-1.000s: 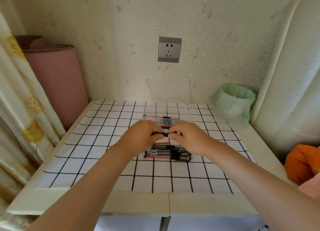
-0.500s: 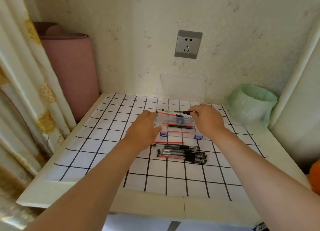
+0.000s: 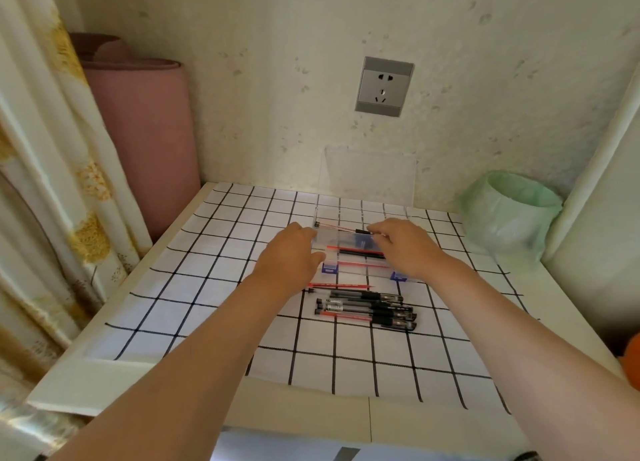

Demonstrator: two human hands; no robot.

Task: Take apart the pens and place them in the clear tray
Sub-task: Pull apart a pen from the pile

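The clear tray (image 3: 349,241) lies on the checked cloth at the back, with red and black refills (image 3: 356,252) inside it. My right hand (image 3: 405,246) is over the tray's right half and pinches a black pen tip with its red refill (image 3: 337,227), which stretches left above the tray's far edge. My left hand (image 3: 294,253) rests, fingers curled, at the tray's left end; what it holds is hidden. Several assembled black pens (image 3: 367,310) lie in a row nearer to me, with one loose red refill (image 3: 341,286) just behind them.
The tray's clear lid (image 3: 369,176) leans against the wall behind it. A bin lined with a green bag (image 3: 509,211) stands at the back right. A pink roll (image 3: 145,131) and a curtain (image 3: 52,149) flank the table's left side. An orange object (image 3: 632,360) shows at the right edge.
Both hands left the spot above the pen row, where they held one pen together, and went forward to the tray. The tip and refill are now separate in my right hand.
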